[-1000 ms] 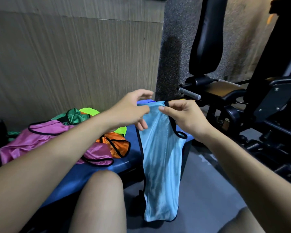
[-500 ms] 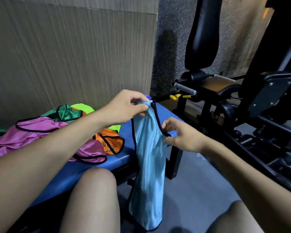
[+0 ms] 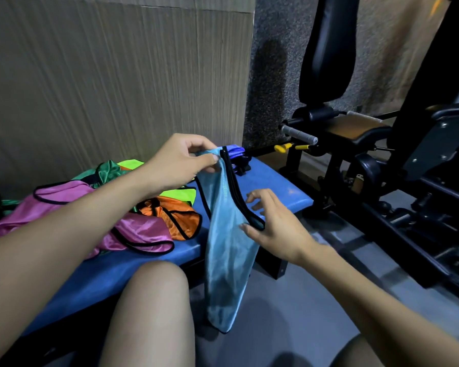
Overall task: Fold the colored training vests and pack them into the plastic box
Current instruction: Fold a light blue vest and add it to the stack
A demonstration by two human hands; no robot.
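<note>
Over the blue bench, at 12 o'clock from the bare knees, a light blue vest (image 3: 229, 250) hangs lengthwise from the left hand (image 3: 182, 165).

Nearest, the vest's lower end dangles past the bench (image 3: 270, 178) edge toward the grey floor (image 3: 289, 327). The right hand (image 3: 273, 226), at 3 o'clock of the vest, has its fingers spread and loosely bent, thumb tip touching the black-trimmed edge; whether it actually pinches the trim I cannot tell. Higher up, the left hand pinches the vest's top end between thumb and curled fingers. At 9 o'clock on the bench lie a pink vest (image 3: 64, 205), an orange vest (image 3: 178, 215), a neon yellow-green vest (image 3: 178, 194) and a dark green vest (image 3: 106, 170) in a loose heap. At 2 o'clock stands a black gym machine (image 3: 355, 133).
</note>
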